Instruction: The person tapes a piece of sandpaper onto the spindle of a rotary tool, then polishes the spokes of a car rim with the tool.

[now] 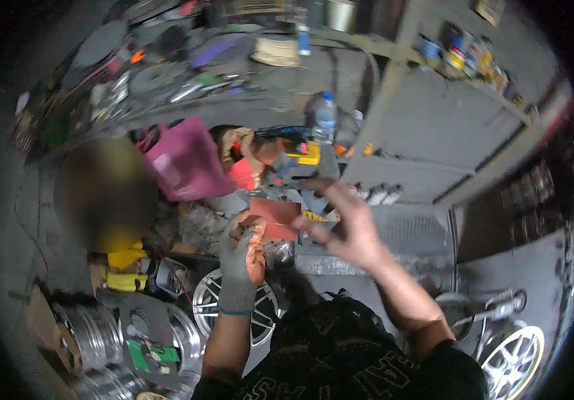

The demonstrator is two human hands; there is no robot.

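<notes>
Well, from where I stand the grey desk (327, 264) spreads widest, crowded with gear beyond the person's hands. A silver spoked wheel (208, 308) comes next, partly hidden behind the left forearm. Farther up, a pink bag (190, 163) slumps at the left end of the clutter. Then come the hands: the right hand (350, 230) is bare and blurred, its grip loose, fingers spread apart (I can't tell whether a fingertip touches anything). The left hand (242, 248), in a grey glove with orange on it, has its grip closed on the left side of a reddish sheet (276, 213). That sheet sits between the two hands, over the near part of the desk, its right edge just beside the right fingers. Slimmer still, a water bottle (325, 120) stands upright at the back, and a small yellow object (309, 154) lies near it.
</notes>
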